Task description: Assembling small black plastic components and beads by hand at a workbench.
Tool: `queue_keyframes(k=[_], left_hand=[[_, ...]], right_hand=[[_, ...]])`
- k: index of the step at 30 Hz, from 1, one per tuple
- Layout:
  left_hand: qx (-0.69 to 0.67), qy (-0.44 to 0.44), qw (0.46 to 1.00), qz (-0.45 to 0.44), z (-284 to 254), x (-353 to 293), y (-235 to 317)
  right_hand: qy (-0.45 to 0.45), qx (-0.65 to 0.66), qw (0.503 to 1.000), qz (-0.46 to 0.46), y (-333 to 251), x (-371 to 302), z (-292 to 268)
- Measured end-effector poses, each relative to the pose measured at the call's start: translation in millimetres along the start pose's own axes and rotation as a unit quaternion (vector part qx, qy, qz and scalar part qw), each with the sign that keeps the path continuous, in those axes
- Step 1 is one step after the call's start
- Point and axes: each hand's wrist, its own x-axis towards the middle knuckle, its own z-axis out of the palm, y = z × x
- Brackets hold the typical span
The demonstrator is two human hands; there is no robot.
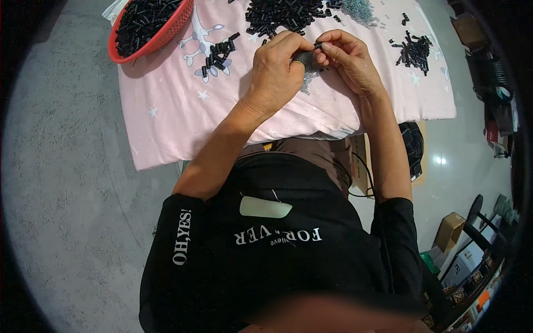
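Note:
Over the table, my two hands meet with their fingertips close together. My right hand [352,64] is closed in a pinch on a small black cylindrical piece [318,45]. My left hand [276,72] is closed too, thumb and forefinger brought up against the same spot; whatever it grips is hidden by its fingers. Just beneath the hands lies a heap of small shiny grey pieces [307,83], partly covered by them. Beyond the hands spreads a large pile of black cylindrical pieces [283,15]. A smaller cluster of black pieces [218,56] lies left of my left hand.
A red plastic basket [172,38] full of black pieces stands at the table's far left. Another black cluster [413,54] lies at the right, and more small clear-grey pieces [360,12] at the back. A pink patterned cloth [166,122] covers the table. Boxes [448,232] stand on the floor at right.

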Motion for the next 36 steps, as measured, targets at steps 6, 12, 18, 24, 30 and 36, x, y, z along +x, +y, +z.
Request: queue_keyframes(k=[6,12,18,24,30,36], left_hand=[[-0.005,0.0,1.0,0.014,0,0,2],[-0.029,0.003,0.999,0.035,1,-2,-6],[-0.035,0.005,0.997,0.064,-1,-1,-8],[-0.012,-0.009,0.996,0.085,-4,-1,-7],[-0.015,-0.014,0.993,0.114,-8,0,-7],[-0.112,0.003,0.993,-0.029,-2,-6,-2]], right_hand=[[0.004,-0.005,1.0,-0.003,0,-1,1],[0.007,-0.006,1.0,0.005,-1,-2,2],[0.004,-0.017,1.0,0.01,0,-2,2],[-0.003,-0.021,1.0,0.011,-1,-2,1],[-0.014,0.01,1.0,0.002,-2,-3,4],[-0.019,0.013,1.0,-0.003,0,-2,0]])
